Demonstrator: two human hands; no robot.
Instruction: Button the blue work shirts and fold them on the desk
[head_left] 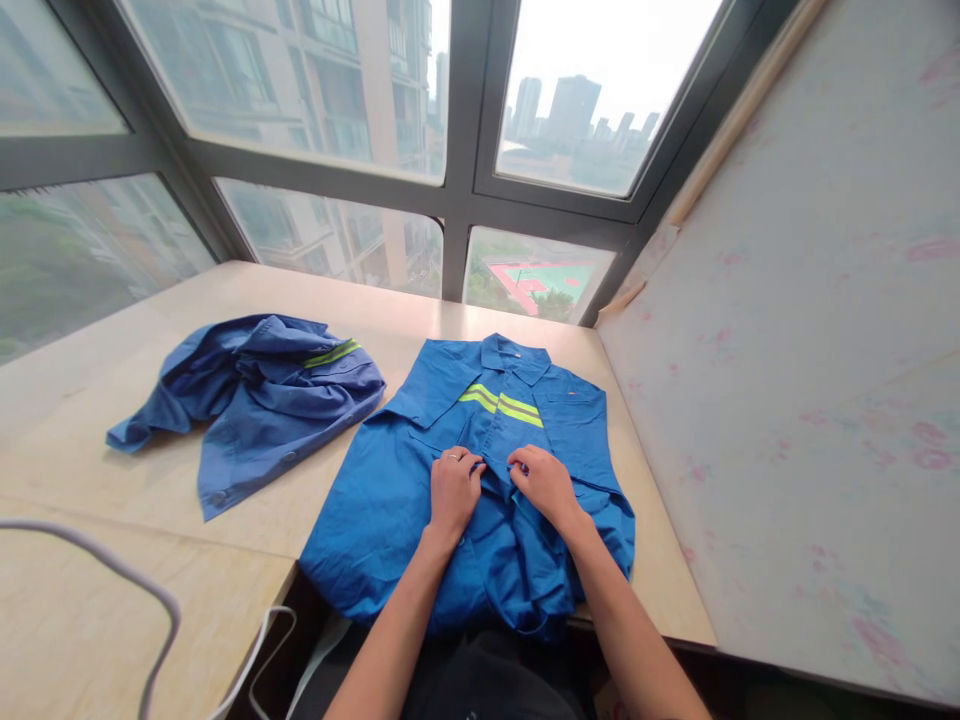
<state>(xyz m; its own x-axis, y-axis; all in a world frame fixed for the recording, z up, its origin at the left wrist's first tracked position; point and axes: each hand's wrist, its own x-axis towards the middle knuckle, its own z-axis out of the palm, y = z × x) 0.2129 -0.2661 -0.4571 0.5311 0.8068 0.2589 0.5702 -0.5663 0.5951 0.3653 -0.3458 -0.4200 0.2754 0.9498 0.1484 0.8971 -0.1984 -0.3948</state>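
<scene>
A blue work jacket [375, 520] with yellow-green reflective stripes lies front up, its collar toward the window and its sleeves folded over the front. My left hand [455, 492] is closed at the middle of the front, thumb and fingers pinching the cloth by the button line. Just to the right, my right hand [546, 486] pinches the cloth on the other side of that line. A small gap separates the two hands. Below them the fabric is wrinkled, and the hem hangs over the near edge. A ring shows on a left finger.
A second blue garment [262, 400] with a yellow-green stripe lies crumpled at the left on the pale wooden surface [75, 400]. White cables [112, 555] curve across the lower left. Windows [330, 230] stand behind, and a flower-patterned wall [795, 400] rises at the right.
</scene>
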